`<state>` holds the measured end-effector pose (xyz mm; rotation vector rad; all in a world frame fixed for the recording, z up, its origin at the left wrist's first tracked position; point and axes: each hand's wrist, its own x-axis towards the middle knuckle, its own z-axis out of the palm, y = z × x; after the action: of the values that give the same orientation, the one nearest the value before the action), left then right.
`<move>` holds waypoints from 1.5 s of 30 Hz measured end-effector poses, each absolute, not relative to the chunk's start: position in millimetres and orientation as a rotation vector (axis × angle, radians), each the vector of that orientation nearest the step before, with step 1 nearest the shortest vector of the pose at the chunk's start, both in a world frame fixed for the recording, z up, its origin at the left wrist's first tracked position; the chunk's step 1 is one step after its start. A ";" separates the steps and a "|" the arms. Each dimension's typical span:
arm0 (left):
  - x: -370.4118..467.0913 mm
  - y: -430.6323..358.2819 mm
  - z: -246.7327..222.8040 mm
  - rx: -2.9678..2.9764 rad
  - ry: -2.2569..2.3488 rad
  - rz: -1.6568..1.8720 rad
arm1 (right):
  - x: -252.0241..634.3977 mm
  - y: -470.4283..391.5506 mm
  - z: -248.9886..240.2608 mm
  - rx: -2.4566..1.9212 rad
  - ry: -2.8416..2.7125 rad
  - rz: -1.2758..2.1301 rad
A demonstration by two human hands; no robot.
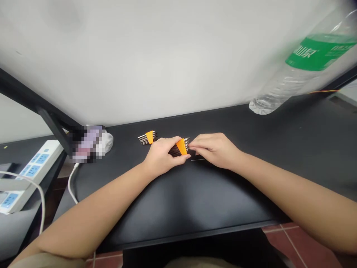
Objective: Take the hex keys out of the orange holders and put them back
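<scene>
My left hand [163,154] is closed around a hex key set in an orange holder [182,146], thumb and forefinger gripping its two edges. The bent metal ends of the keys point right, towards my right hand [213,149]. That hand's fingers are pinched together at these ends, on what looks like one hex key; the fingertips partly hide it. Under the right hand, a thin pale straight piece [198,160] shows on the table. Just behind my left hand lies a second hex key set [149,137], also in an orange holder, with its long ends to the left.
A large clear bottle with a green label [320,52] stands at the back right against the pale wall. On the left are a blurred-out object [87,143], a white cable [71,182] and a power strip [33,169]. The black table's front edge [189,238] runs close to me.
</scene>
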<state>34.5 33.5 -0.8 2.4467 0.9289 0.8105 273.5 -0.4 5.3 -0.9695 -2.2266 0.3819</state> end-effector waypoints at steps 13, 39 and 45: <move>34.8 31.6 -7.4 2.412 0.958 0.949 | 291.5 -4.8 27.3 -1.100 -2.666 0.315; 32.5 34.1 -12.9 2.508 0.946 1.097 | 280.0 -11.8 37.1 -1.191 -2.186 0.959; 31.9 33.6 -10.5 2.549 0.927 1.074 | 274.2 -7.2 29.6 -1.171 -1.421 1.681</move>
<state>31.9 33.6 -10.5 2.5489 0.9269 1.0738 274.2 -7.2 29.6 -1.1714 -1.4207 1.6808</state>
